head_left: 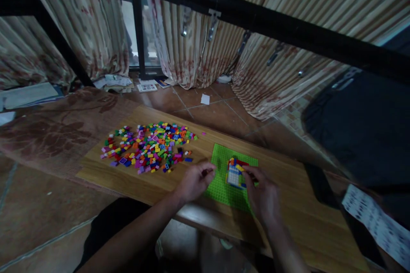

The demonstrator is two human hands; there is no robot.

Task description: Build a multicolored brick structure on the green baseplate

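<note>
A green studded baseplate (221,194) lies on the wooden table. On it sits a small toy-brick build (234,175), with white rows in the middle and red, blue, yellow and orange bricks around them. My right hand (263,192) reaches in from the right, its thumb and forefinger closed on a yellow toy brick (238,167) at the build's upper edge. Over the plate's left edge hovers my left hand (197,180), its fingers curled into a pinch. Whatever those fingertips hold, if anything, is hidden.
Many loose coloured bricks (153,147) are spread over the left part of the wooden table (288,175). A black flat object (323,185) and a printed sheet (374,222) lie at the right. Behind are a tiled floor, papers, curtains (198,51) and a dark metal bar (256,19).
</note>
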